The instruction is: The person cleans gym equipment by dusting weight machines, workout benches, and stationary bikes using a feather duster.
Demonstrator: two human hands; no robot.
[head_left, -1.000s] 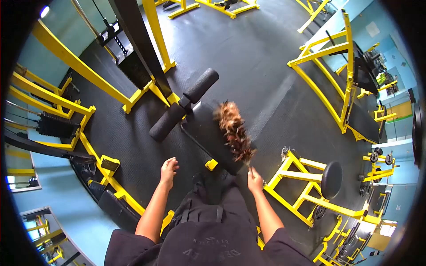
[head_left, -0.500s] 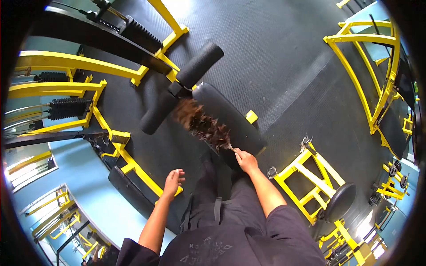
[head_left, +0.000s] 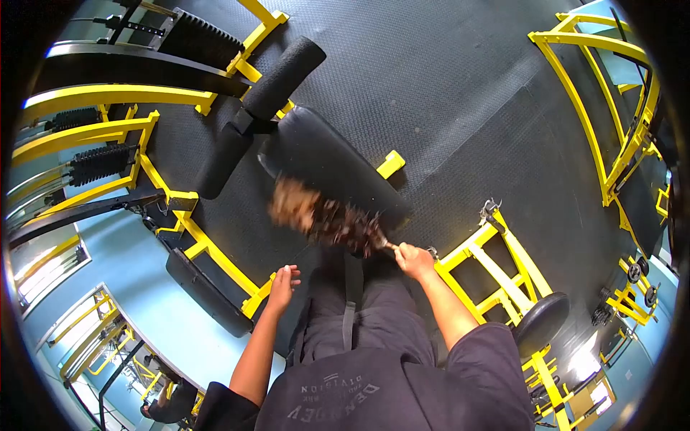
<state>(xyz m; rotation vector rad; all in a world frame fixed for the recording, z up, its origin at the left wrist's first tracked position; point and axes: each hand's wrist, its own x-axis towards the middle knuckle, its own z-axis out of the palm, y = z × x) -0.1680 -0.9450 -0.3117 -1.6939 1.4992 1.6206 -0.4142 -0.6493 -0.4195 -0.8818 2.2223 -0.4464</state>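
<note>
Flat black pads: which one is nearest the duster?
The long bench pad, right alongside the duster. The round seat is off to the right, and the narrow pad is by the blue wall.

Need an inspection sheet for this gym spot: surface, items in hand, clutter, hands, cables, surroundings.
Surface: black padded bench, foam rollers at its far end.
Job's things: feather duster at the bench's near edge; tip blurred, contact cannot be told.
Clutter: crumpled material on a yellow seat frame; kind unclear.
Hands: right hand grips the duster handle; left hand holds nothing, fingers loosely curled.
Cables: nothing seen clearly near the bench.
Surroundings: textured black floor, weight stacks, blue wall, mirror.
</note>
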